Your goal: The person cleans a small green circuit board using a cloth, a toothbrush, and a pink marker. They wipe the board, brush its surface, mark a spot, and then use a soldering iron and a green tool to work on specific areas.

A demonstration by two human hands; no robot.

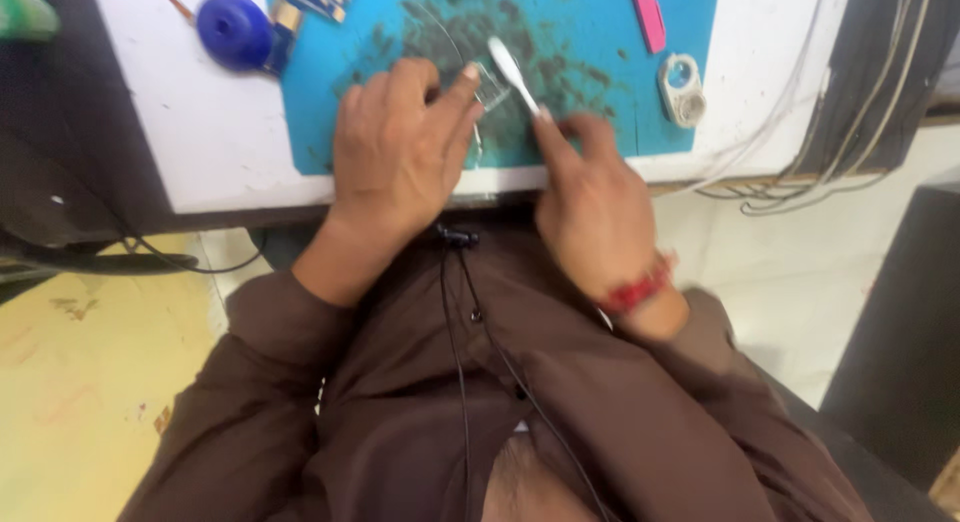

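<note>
Brown cloth of the sleeves lies nearest, with a thin black cable (462, 322) over it. Beyond, on the blue mat (320, 132), the left hand (395, 152) presses a small clear piece (487, 87) down with fingers close together. It looks light, thin and probably fragile, best held by the edges. The right hand (590, 197) pinches a white brush (512, 74) beside it. Farther along the mat lies a blue round case (232, 29).

Matt blue rubbery mat (600, 102), smudged dark; glossy white plastic tool (512, 70).
</note>
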